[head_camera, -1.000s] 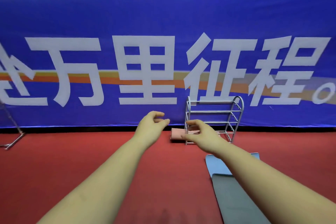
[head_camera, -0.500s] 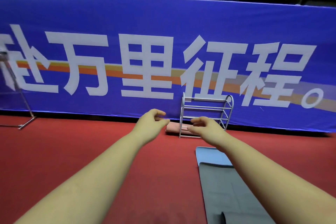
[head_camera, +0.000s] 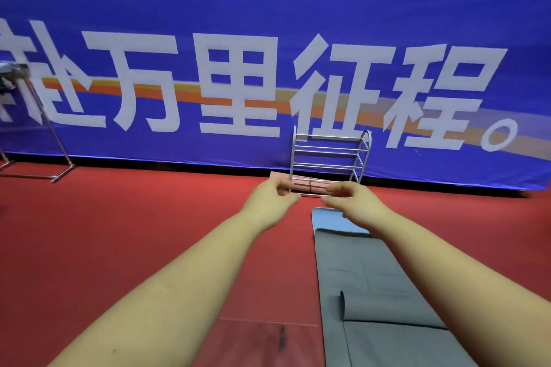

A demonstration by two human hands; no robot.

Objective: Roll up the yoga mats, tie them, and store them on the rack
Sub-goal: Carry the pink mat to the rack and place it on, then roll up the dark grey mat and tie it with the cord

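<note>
Grey mat (head_camera: 372, 292) lies flat on the red floor (head_camera: 119, 247), lower right, with its near end curled into a small roll start. A blue mat (head_camera: 331, 219) pokes out from under its far end. Pink mat (head_camera: 307, 183) is already rolled and banded, sitting at the bottom of the rack (head_camera: 329, 158) against the banner (head_camera: 268, 39).

Change over the last second: the view has dropped and pulled back. More of the grey mat shows now, including the curled end that was out of frame before. The rack sits further off in frame. The hands have closed toward each other, gap smaller than a second ago.

Read: pink mat looks done. Grey and blue are still unrolled, untied and off the rack. Guess is the person is between mats, roughly a third through.

Left hand (head_camera: 269, 199): arm stretched forward, fingers curled in, thumb near fingertips, like a pinch. Right hand (head_camera: 354, 202): same reach, fingers curled, tips pointing at the left hand. Both are held up in the air in line with the rack, well apart from the grey mat. Could be holding a thin band or strap between them, but can't tell, nothing resolves at this blur.
</note>
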